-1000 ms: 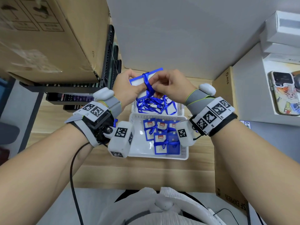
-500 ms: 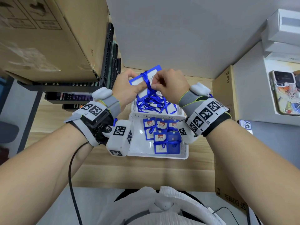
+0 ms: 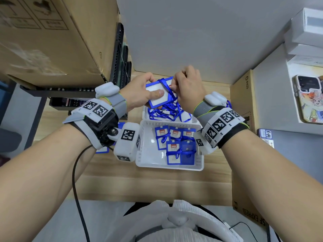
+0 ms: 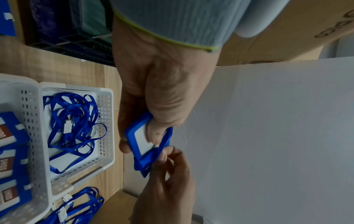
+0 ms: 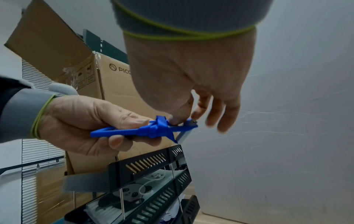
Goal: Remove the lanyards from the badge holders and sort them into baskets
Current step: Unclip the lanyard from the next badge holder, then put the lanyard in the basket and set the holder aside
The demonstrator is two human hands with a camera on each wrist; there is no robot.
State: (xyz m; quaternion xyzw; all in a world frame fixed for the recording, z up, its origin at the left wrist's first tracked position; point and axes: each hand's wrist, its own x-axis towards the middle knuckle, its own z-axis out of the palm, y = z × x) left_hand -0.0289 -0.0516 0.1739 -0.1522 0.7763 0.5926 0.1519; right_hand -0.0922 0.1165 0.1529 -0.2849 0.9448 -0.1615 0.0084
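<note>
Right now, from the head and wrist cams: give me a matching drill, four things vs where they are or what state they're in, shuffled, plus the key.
Things
1. left hand
2. right hand
3. near basket
4. far basket

Place or state
A. holds loose blue lanyards and a holder
B. holds badge holders wrapped in their lanyards
C. grips the badge holder, thumb on its face
D. pinches at the lanyard clip on the holder's end

Pairs: 1-C, 2-D, 3-B, 4-A
</note>
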